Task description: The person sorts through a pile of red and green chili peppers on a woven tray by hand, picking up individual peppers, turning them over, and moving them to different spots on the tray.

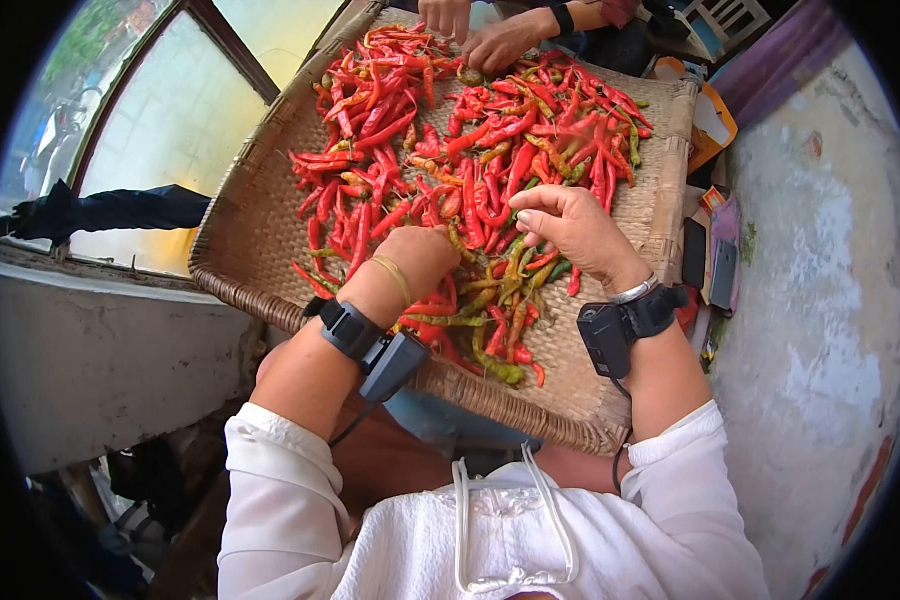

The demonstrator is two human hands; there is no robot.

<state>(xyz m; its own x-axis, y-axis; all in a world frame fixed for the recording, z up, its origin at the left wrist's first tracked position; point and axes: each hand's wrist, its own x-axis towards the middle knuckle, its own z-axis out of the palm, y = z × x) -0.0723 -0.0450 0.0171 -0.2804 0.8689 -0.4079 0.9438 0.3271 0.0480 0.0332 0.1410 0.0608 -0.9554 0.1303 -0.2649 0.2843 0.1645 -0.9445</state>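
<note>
Red chili peppers (490, 130) lie heaped over a large woven tray (245, 225). A smaller group of green and yellowish peppers (515, 285) sits between my hands, nearer to me. My left hand (420, 258) is closed, knuckles up, at the left of that group; its fingertips reach into the peppers and what they hold is hidden. My right hand (568, 228) hovers over the right part of the heap, thumb and index finger brought together, with a small dark green bit near the tips.
Another person's hands (500, 42) work at the tray's far edge. A window stands at the left, with a folded dark umbrella (130, 210) on its sill. Boxes and a phone-like object (723, 273) are right of the tray, beside a stained wall (820, 300).
</note>
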